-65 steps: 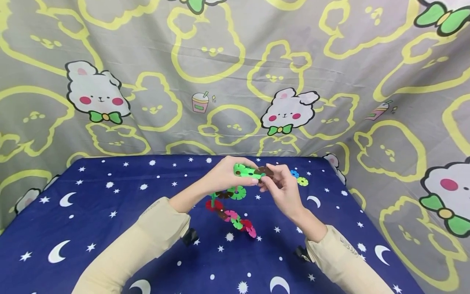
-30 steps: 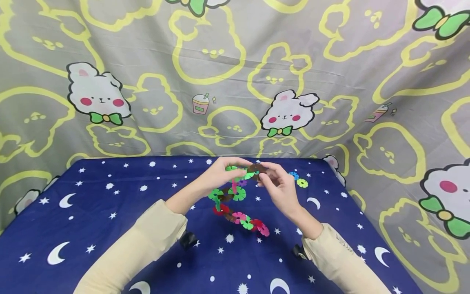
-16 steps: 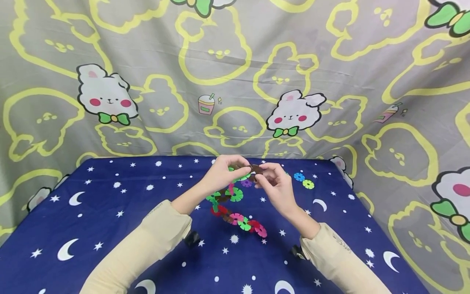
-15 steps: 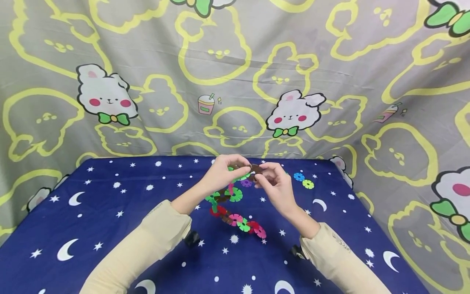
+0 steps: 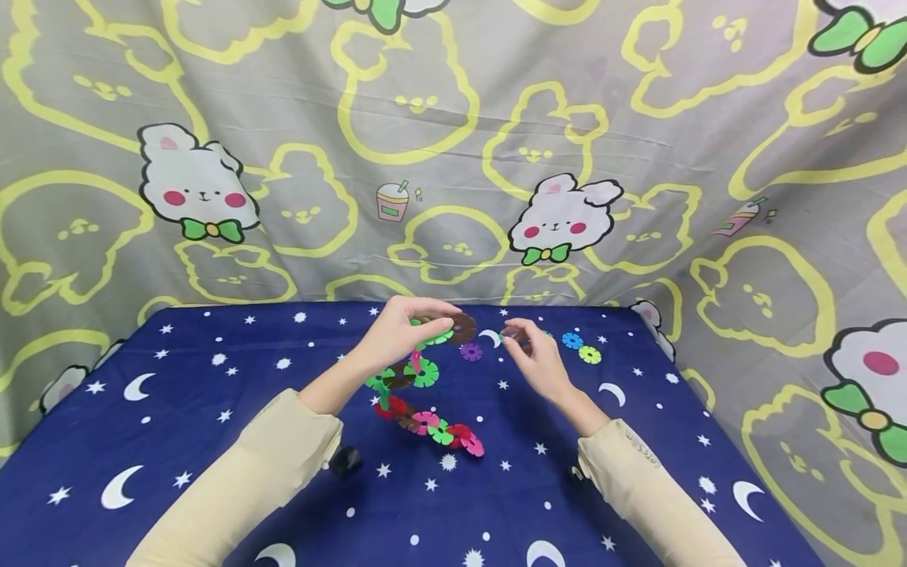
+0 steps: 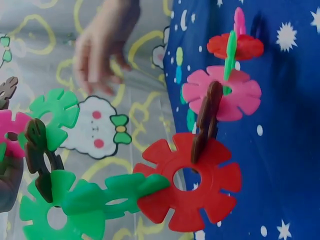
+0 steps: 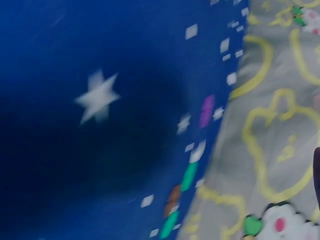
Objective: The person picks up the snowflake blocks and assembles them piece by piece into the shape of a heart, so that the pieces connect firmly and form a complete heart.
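My left hand pinches the upper end of a chain of interlocking flower discs in the head view, raised above the table. A brown disc sticks out past its fingertips. Green, brown, red and pink discs hang below in a curve, and the left wrist view shows a red disc slotted to green ones up close. My right hand is apart from the chain, to its right, its fingers loosely bent. In the left wrist view that right hand is blurred, with nothing visible in its fingers.
Loose discs lie toward the back of the star-patterned tablecloth: purple, blue and yellow-green. Green and brown ones show in the right wrist view. A patterned curtain hangs behind.
My right hand has let go of the brown disc and moved away to the right. My left hand has shifted left with the chain, and the purple disc is now in fuller view.
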Demonstrator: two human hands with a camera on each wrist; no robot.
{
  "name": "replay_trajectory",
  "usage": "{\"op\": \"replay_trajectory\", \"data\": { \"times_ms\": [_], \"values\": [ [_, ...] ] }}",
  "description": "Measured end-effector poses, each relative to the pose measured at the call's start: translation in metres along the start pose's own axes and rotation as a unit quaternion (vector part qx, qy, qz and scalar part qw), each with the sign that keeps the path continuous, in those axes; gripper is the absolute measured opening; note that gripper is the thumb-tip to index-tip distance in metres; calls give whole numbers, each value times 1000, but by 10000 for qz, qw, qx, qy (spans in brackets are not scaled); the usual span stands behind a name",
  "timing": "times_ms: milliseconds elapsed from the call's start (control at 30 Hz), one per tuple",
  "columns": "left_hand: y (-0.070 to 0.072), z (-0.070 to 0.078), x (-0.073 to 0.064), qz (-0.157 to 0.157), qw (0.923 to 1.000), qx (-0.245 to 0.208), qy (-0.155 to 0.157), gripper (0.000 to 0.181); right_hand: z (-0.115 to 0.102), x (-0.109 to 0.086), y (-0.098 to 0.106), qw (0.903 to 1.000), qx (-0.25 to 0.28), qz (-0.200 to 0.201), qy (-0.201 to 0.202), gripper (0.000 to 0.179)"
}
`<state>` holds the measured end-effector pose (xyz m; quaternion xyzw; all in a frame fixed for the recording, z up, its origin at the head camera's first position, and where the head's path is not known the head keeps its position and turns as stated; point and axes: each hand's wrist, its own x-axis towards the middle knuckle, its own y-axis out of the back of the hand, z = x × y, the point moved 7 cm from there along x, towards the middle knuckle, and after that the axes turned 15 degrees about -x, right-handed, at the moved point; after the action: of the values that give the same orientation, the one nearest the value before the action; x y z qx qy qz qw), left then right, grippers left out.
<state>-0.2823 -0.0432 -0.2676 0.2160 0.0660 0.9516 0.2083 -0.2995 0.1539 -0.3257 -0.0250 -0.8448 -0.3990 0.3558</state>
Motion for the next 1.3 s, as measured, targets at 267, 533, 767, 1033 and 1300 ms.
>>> {"op": "replay_trajectory", "data": {
  "times_ms": [267, 533, 767, 1033, 1300],
  "values": [
    [16, -3, -8, 194, 9982, -227, 523, 24, 46, -8, -63, 9714, -385, -2308, -403, 45],
    [9, -4, -9, -33, 9977, -287, 618, 23, 60, -14, -107, 9198, -861, -3762, -710, 68],
    [10, -4, -10, -16, 9979, -114, 630, 22, 57, -10, -112, 9161, -1343, -3767, -295, 59],
    [9, -2, -7, -65, 9977, -154, 655, 23, 48, -17, -103, 9123, -949, -3983, -86, 50],
    [13, -4, -10, 21, 9969, -268, 743, 23, 50, -33, -97, 8925, -1552, -4234, -117, 37]
  ]
}}
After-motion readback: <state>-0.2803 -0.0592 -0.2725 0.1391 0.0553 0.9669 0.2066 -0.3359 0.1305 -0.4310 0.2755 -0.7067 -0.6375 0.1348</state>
